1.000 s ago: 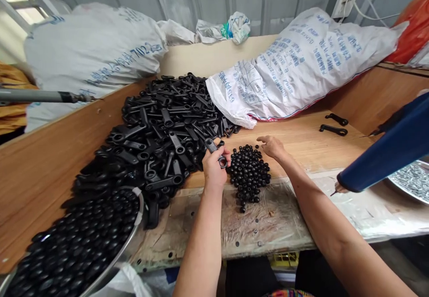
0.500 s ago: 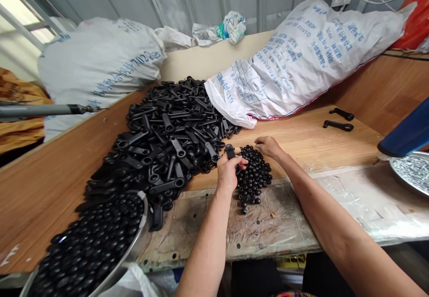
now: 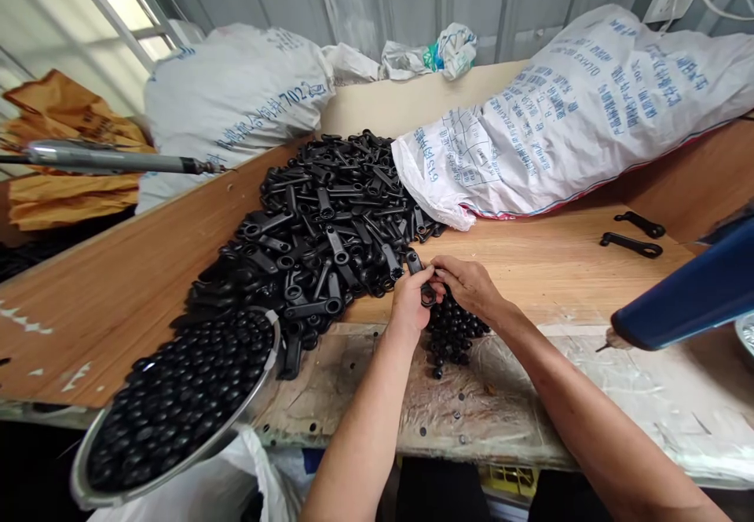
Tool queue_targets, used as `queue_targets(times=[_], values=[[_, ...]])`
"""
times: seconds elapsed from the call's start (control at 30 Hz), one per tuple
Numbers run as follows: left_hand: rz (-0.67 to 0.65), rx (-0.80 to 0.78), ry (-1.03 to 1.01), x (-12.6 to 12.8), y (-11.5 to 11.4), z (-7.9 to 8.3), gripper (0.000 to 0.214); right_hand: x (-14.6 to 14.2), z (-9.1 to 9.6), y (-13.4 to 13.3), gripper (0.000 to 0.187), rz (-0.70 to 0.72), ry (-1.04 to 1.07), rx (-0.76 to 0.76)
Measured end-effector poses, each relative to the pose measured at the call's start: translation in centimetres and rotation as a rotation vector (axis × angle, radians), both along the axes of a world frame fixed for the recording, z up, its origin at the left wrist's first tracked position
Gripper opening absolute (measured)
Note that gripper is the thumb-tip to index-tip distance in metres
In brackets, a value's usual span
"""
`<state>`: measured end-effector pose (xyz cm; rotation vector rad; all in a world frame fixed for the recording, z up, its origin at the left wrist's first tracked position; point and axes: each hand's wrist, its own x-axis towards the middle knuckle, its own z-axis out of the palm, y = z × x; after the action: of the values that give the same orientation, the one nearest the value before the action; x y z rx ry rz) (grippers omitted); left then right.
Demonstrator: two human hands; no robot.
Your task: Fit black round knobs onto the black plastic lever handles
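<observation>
My left hand (image 3: pixel 411 300) is closed around a black plastic lever (image 3: pixel 419 273) with a ring at each end, held just above the table. My right hand (image 3: pixel 468 282) meets it from the right, fingertips pinched at the lever's lower ring; whatever small thing they hold is hidden. Under both hands lies a small heap of black balls (image 3: pixel 451 334) on the wooden table (image 3: pixel 542 263). A big pile of the same black levers (image 3: pixel 323 224) spreads to the left of my hands.
A metal bowl (image 3: pixel 247 412) full of black balls sits at the near left edge. White printed sacks (image 3: pixel 565 114) lie at the back. Two loose levers (image 3: pixel 633 235) lie far right. A blue-sleeved arm (image 3: pixel 689 298) reaches in from the right. A grey rod (image 3: pixel 106 159) juts in from the left.
My right hand left the ball heap and came to the lever in my left hand. The left hand shifted right with the lever. The camera panned left.
</observation>
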<state>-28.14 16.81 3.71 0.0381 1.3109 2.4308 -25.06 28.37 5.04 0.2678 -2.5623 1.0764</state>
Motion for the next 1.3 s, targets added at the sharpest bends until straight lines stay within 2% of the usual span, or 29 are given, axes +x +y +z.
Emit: queue_targets(times=[0.07,0.13,0.2,0.27,0.37,0.43,0.57,0.77,0.93,1.0,1.1,1.2,1.3], values=[[0.006,0.021,-0.042,-0.2,-0.2,0.1,0.022,-0.1,-0.1,0.1,0.023,0.029,0.029,-0.097],[0.002,0.044,-0.065,-0.3,-0.4,0.4,0.02,-0.2,-0.1,0.2,0.024,0.1,0.037,-0.275],[-0.024,0.059,-0.058,-0.2,-0.6,0.6,0.017,-0.1,0.0,0.2,0.024,0.176,-0.006,-0.44],[-0.072,0.062,-0.025,-0.1,-0.7,0.7,0.014,0.0,0.4,0.2,0.023,0.25,-0.099,-0.529],[-0.162,0.068,0.017,0.1,-0.9,0.8,0.014,0.5,1.2,0.3,0.023,0.353,-0.216,-0.547],[-0.21,0.087,0.013,0.2,-1.0,0.7,0.013,0.6,1.4,0.5,0.023,0.386,-0.217,-0.543],[-0.257,0.108,-0.037,0.2,-1.1,0.8,0.013,0.6,1.3,0.8,0.02,0.381,-0.149,-0.53],[-0.275,0.112,-0.014,0.6,-0.7,0.9,0.015,1.0,1.6,0.5,0.016,0.365,-0.228,-0.64],[-0.286,0.043,0.009,0.9,-0.3,0.9,0.021,1.2,1.9,0.6,0.013,0.34,-0.24,-0.587],[-0.273,0.025,0.013,1.0,-0.2,0.9,0.022,1.2,1.9,0.7,0.012,0.345,-0.23,-0.597],[-0.198,-0.003,0.078,1.3,0.0,1.1,0.022,1.1,2.0,0.7,0.009,0.339,-0.22,-0.706],[-0.074,-0.076,0.159,1.6,0.2,1.2,0.025,0.9,2.1,1.0,0.006,0.249,-0.205,-0.788],[0.066,-0.168,0.257,1.6,0.4,0.9,0.014,0.5,1.8,1.5,0.008,0.149,-0.148,-0.815]])
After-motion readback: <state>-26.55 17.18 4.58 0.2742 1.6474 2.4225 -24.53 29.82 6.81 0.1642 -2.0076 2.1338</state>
